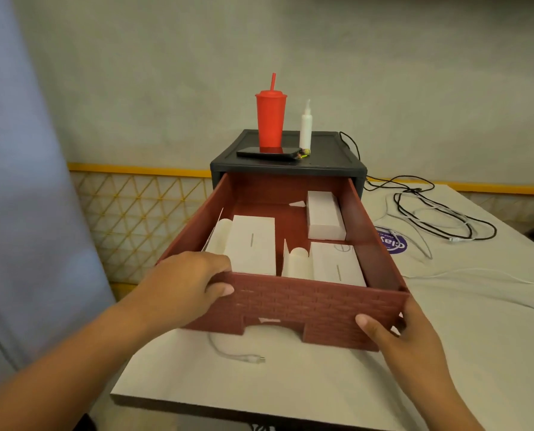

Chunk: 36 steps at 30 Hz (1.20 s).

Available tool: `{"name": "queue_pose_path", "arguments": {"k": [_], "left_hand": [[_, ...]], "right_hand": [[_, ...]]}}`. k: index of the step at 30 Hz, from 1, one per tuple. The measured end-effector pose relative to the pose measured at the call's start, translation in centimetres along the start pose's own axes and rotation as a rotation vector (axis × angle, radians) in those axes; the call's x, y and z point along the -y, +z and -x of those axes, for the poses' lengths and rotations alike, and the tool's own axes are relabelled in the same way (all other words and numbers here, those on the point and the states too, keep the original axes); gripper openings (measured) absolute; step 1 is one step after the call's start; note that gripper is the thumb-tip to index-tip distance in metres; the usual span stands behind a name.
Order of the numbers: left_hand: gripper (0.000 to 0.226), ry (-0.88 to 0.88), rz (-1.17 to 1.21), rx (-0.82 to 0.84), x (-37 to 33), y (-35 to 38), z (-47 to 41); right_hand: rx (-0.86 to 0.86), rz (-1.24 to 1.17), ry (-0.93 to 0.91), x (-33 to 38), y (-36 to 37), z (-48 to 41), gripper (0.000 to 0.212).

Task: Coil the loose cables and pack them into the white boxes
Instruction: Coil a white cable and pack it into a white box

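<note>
Left hand [191, 284] and right hand [408, 340] are gripping the drawer [306, 303] front, boxes [253, 244] lying inside, cables [460, 233] sprawling loose on the table [492, 306]; overpulling would likely be tipping it free, spilling them.

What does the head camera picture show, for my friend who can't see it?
A left hand and a right hand grip the front corners of an open red-brown drawer holding white boxes. Loose black and white cables lie on the table to its right.
</note>
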<state>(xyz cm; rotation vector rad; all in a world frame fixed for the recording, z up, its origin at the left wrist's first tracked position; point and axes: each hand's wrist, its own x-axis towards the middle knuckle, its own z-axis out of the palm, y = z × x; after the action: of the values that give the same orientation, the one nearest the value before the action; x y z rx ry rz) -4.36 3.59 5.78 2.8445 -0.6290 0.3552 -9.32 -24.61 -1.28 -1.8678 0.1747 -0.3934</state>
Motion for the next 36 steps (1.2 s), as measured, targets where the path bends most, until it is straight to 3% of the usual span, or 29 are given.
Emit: {"name": "queue_pose_path", "arguments": {"k": [4, 10, 36], "left_hand": [[0.016, -0.003, -0.009, -0.032, 0.0, 0.4, -0.2], [0.013, -0.002, -0.003, -0.094, 0.4, 0.1, -2.4], [0.019, -0.155, -0.082, -0.065, 2.8, 3.6, -17.8]], "right_hand": [[-0.126, 0.011, -0.030, 0.1, 0.5, -0.2, 0.038], [-0.207, 0.101, -0.095, 1.6, 0.7, -2.8, 0.029], [-0.165, 0.258, -0.051, -0.4, 4.6, -20.3, 0.042]]}}
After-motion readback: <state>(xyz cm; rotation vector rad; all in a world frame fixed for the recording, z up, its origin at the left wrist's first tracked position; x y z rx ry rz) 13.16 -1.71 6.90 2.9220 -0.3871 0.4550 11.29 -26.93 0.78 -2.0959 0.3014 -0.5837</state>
